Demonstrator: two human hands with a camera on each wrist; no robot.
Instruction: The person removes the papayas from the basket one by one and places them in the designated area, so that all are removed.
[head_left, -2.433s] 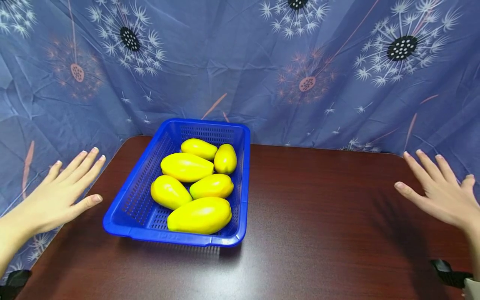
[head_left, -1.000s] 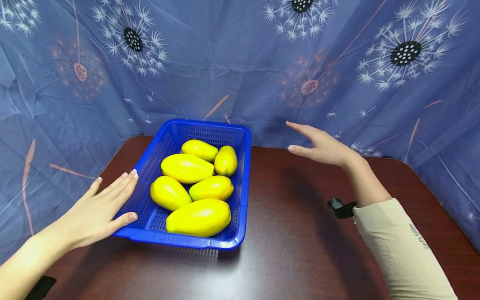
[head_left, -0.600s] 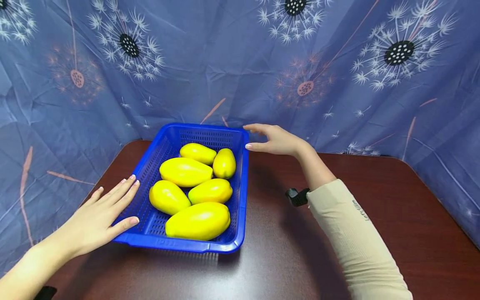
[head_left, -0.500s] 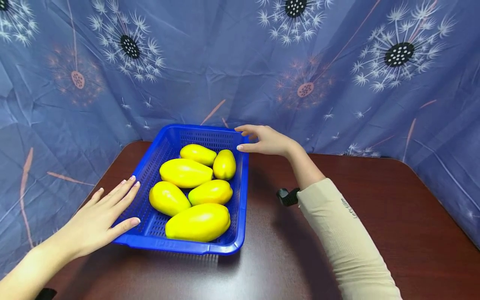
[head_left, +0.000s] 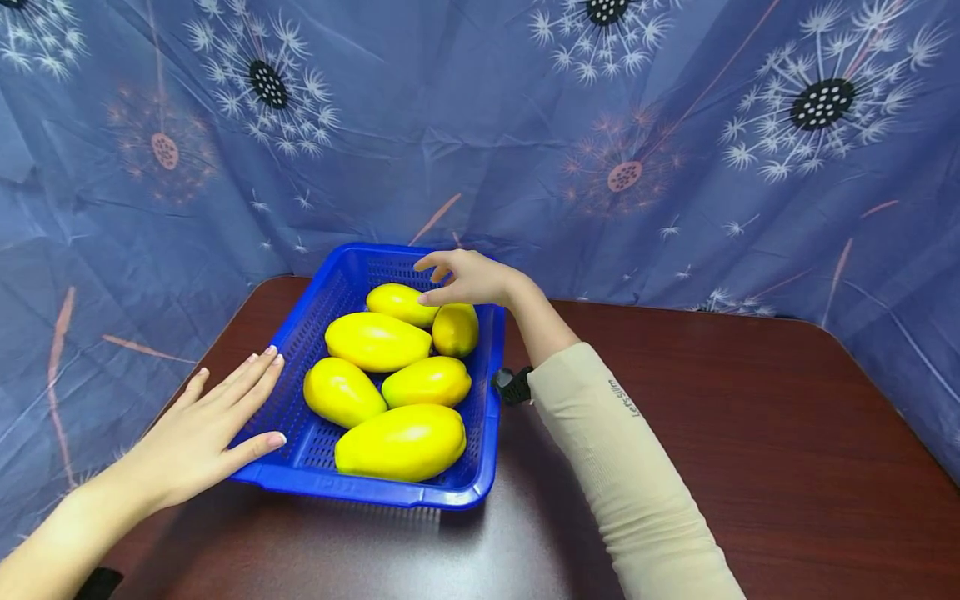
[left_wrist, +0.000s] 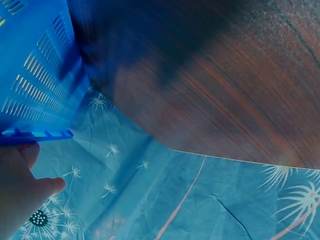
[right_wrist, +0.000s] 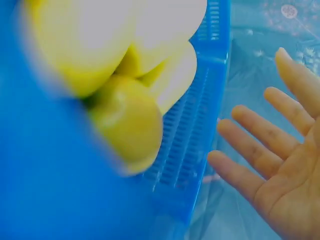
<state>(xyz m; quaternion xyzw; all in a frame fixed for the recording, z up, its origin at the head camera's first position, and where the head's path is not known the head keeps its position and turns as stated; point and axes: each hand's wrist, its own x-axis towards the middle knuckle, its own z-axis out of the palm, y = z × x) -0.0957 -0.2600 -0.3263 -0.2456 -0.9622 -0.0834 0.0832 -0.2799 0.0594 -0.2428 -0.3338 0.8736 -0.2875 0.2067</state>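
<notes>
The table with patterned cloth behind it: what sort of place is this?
Probably a small curtained-off spot indoors: blue dandelion-print cloth hangs behind and beside a dark reddish table, which bears a blue basket of yellow papaya-like fruits.

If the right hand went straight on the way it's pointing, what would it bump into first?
Probably the far left corner of the blue basket, but the height of the right hand is hard to judge; it might pass over and meet the patterned curtain.
</notes>
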